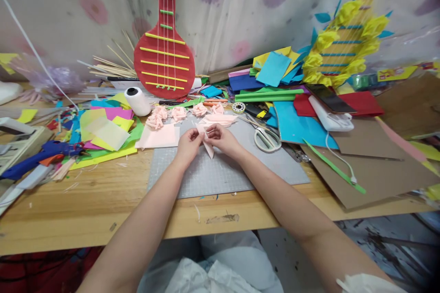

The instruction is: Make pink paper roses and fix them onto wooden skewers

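Over the grey cutting mat point(206, 178), my left hand point(189, 143) and my right hand point(222, 139) pinch one narrow strip of pale pink paper point(209, 150) between their fingertips. The strip hangs at a slant, its pointed lower end towards me. Just behind my hands stand several pink paper roses point(178, 113) in a row. A pale pink paper sheet point(160, 136) lies left of my left hand. Folded pink paper strips point(220, 119) rest behind my right hand. Scissors point(267, 139) with pale handles lie on the mat's right side.
A red paper lute point(165, 64) and a yellow one with paper flowers point(343, 46) lean at the back. A white thread spool point(137, 100) stands left of the roses. The blue glue gun point(44, 158) lies far left, brown cardboard point(371, 169) on the right.
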The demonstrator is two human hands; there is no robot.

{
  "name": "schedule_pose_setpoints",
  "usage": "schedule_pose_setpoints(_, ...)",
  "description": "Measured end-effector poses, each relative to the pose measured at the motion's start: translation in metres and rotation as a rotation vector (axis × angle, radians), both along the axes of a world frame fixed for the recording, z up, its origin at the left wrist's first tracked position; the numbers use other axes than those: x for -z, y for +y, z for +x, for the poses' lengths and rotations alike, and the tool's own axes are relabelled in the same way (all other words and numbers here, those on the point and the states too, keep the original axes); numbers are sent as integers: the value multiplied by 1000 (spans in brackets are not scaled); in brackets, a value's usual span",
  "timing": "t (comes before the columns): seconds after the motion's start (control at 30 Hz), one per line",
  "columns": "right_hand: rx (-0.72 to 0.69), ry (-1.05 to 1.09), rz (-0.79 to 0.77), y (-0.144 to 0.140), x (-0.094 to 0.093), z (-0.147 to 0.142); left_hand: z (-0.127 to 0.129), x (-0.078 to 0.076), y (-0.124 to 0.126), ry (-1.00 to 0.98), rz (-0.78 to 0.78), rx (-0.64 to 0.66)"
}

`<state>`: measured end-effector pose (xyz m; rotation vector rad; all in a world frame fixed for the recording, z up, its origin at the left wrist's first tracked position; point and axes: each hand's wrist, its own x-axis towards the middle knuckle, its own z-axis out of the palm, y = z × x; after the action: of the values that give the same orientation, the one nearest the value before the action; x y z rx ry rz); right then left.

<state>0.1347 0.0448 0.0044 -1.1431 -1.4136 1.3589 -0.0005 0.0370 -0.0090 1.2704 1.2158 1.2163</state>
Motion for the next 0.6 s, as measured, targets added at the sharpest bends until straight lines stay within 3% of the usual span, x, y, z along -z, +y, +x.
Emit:
schedule_pose_setpoints(0.13,243,-25,60,10,6,15,-2,-3,-5,525,314,154)
schedule_pose_setpoints(0.23,411,-13,64,16,9,32,-5,-7,-7,866,415,268)
schedule_pose_setpoints(0.33,502,18,41,19,12,46,-10,-10,-6,1066,429,30)
schedule_pose_setpoints(0.37,526,28,31,20,12,49,-12,-11,-5,1094,431,-108)
schedule_pose_setpoints(0.43,563,37,12,21,13,51,-15,-13,-2,1102,472,-249)
schedule_pose_setpoints(0.5,579,30,2,23,14,51,-14,-15,1,1095,503,-260)
schedule_pose_setpoints(0.6,575,36,1,23,14,50,-2,-18,10,1086,562,-133)
